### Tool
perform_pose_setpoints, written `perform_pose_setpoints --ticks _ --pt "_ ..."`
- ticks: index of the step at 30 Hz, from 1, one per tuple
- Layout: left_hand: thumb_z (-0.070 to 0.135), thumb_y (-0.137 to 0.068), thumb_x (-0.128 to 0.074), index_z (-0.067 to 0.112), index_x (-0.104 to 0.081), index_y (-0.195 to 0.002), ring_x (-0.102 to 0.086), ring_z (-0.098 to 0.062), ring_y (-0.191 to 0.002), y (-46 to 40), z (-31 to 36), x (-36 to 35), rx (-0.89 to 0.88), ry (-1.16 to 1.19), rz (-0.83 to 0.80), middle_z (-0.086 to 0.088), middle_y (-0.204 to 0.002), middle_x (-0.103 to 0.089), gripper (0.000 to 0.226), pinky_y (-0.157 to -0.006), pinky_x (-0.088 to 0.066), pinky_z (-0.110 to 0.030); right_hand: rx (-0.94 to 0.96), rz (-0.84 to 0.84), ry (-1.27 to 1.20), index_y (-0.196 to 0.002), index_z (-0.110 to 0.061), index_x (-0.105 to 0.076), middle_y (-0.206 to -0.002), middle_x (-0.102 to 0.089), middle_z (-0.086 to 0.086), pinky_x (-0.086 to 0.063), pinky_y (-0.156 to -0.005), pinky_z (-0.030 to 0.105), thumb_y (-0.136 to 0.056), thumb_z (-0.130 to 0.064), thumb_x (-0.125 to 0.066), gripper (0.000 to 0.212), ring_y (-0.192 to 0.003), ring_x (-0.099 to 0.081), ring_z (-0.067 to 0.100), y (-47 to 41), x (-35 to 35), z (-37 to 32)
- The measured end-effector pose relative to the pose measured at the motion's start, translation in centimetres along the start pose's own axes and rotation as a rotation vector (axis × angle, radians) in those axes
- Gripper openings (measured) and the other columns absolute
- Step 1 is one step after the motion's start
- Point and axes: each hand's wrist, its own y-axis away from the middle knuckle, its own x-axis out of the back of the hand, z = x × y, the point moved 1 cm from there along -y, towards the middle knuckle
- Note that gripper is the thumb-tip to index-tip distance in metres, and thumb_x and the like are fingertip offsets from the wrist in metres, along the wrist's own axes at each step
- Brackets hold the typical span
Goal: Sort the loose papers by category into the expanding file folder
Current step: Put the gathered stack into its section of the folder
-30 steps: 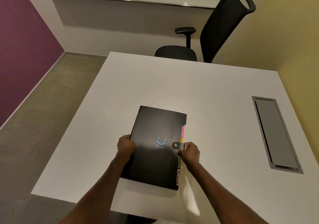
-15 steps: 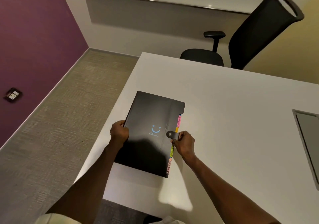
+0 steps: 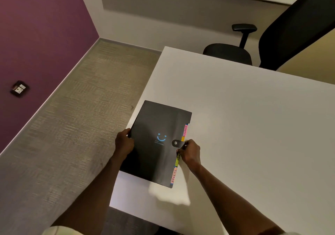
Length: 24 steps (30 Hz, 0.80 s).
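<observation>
- Lower centre of the frame: both forearms reach up from the bottom edge to the expanding file folder, which lies flat and closed on the near-left corner of the white desk.
- Left hand: fingers curled round the folder's left edge, gripping it to steady it.
- Right hand: fingertips pinched at the folder's right edge, just below the strap closure, beside the coloured index tabs. Whether they hold the strap end or a tab I cannot tell.
- Change over the last second: the view has swung left, bringing more carpet and purple wall into frame. On the desk the folder sits as it did, both hands in the same grips, strap not released.
- Meaning for the task (judgement): still at the opening step; no compartment is exposed. No loose papers are in view, so sorting has not begun.
- Tabs read "FINANCE" in pink towards the far end and "SPORTS" in orange near; the yellow one is partly covered.
- Mid frame, right: bare desk surface.
- Upper right: black office chair at the desk's far side.
- Left: carpet, then the purple wall with a socket.
</observation>
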Motion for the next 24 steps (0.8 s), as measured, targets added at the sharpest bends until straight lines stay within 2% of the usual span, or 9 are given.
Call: perform_pose_setpoints --ticks 2,4,5,7,11,15,18,22,24 --pt "-0.004 -0.089 -0.052 -0.001 -0.061 -0.119 -0.059 -0.042 -0.112 -0.9 -0.7 -0.5 -0.025 -0.057 -0.038 -0.022 -0.120 -0.063 0.031 -0.089 -0.050 -0.040 -0.004 -0.027 0.024 -0.089 -0.004 -0.063 -0.090 -0.070 0.010 -0.047 -0.065 0.029 -0.073 -0.002 -0.066 0.016 -0.080 -0.062 0.024 -0.4 -0.4 -0.1" --pt "0.000 -0.086 -0.055 0.002 -0.064 -0.109 -0.061 -0.042 -0.104 -1.8 -1.5 -0.9 -0.061 -0.152 -0.044 -0.022 -0.112 -0.064 0.025 -0.091 -0.052 -0.048 0.007 -0.021 0.048 -0.084 0.000 -0.065 -0.085 -0.071 0.012 -0.040 -0.052 0.020 -0.071 0.003 -0.064 0.014 -0.065 -0.058 0.019 -0.5 -0.5 -0.2" --pt "0.000 -0.085 -0.056 0.003 -0.065 -0.107 -0.062 -0.041 -0.101 -2.2 -1.9 -1.1 -0.071 -0.178 -0.038 -0.021 -0.110 -0.065 0.024 -0.091 -0.052 -0.048 0.018 -0.013 0.042 -0.082 0.002 -0.066 -0.082 -0.071 0.013 -0.034 -0.045 0.013 -0.070 0.006 -0.064 0.014 -0.056 -0.054 0.015 -0.5 -0.5 -0.4" --pt "0.001 -0.084 -0.056 0.006 -0.068 -0.103 -0.063 -0.040 -0.097 -2.7 -2.3 -1.3 -0.082 -0.203 -0.030 -0.019 -0.107 -0.066 0.022 -0.089 -0.053 -0.048 0.041 -0.003 0.024 -0.080 0.006 -0.066 -0.074 -0.069 0.015 -0.034 -0.040 0.009 -0.069 0.011 -0.061 0.013 -0.045 -0.046 0.003 -0.3 -0.4 -0.7" --pt "-0.002 -0.081 -0.054 0.009 -0.068 -0.095 -0.063 -0.039 -0.094 -3.1 -2.8 -1.0 -0.098 -0.170 -0.054 -0.016 -0.104 -0.066 0.022 -0.084 -0.055 -0.045 0.040 -0.005 0.078 -0.076 -0.001 -0.061 -0.073 -0.067 0.009 -0.036 -0.041 0.008 -0.074 0.010 -0.058 0.011 -0.046 -0.044 -0.001 -0.6 -0.6 -0.7" --pt "-0.001 -0.083 -0.054 0.010 -0.068 -0.110 -0.062 -0.036 -0.103 -3.3 -3.0 -0.8 -0.117 -0.156 -0.063 -0.014 -0.116 -0.065 0.032 -0.090 -0.054 -0.044 0.050 -0.015 0.156 -0.075 -0.006 -0.058 -0.082 -0.066 0.012 -0.029 -0.040 0.015 -0.072 0.004 -0.063 0.012 -0.054 -0.045 0.013 -0.8 -1.0 -0.6" --pt "-0.001 -0.087 -0.053 0.008 -0.066 -0.118 -0.059 -0.035 -0.110 -3.2 -2.7 -0.5 -0.118 -0.150 -0.083 -0.013 -0.121 -0.062 0.034 -0.093 -0.052 -0.043 0.067 -0.013 0.156 -0.074 -0.009 -0.051 -0.079 -0.061 0.011 -0.024 -0.043 0.016 -0.076 0.004 -0.059 0.015 -0.055 -0.042 0.012 -0.6 -1.1 -0.5" --pt "-0.001 -0.088 -0.054 0.007 -0.065 -0.122 -0.058 -0.035 -0.114 -3.0 -2.6 -0.4 -0.133 -0.151 -0.093 -0.013 -0.123 -0.062 0.037 -0.096 -0.051 -0.044 0.100 -0.003 0.164 -0.065 -0.014 -0.041 -0.074 -0.053 0.006 -0.033 -0.042 0.016 -0.078 0.006 -0.057 0.029 -0.054 -0.039 0.003 -0.4 -0.8 -0.5" --pt "0.000 -0.088 -0.055 0.008 -0.065 -0.121 -0.058 -0.035 -0.113 -3.2 -3.0 -0.5 -0.127 -0.168 -0.103 -0.014 -0.124 -0.061 0.036 -0.096 -0.051 -0.044 0.110 -0.035 0.193 -0.063 -0.015 -0.040 -0.075 -0.056 0.008 -0.037 -0.044 0.013 -0.078 0.006 -0.060 0.033 -0.053 -0.042 0.005 -0.5 -0.7 -0.6"
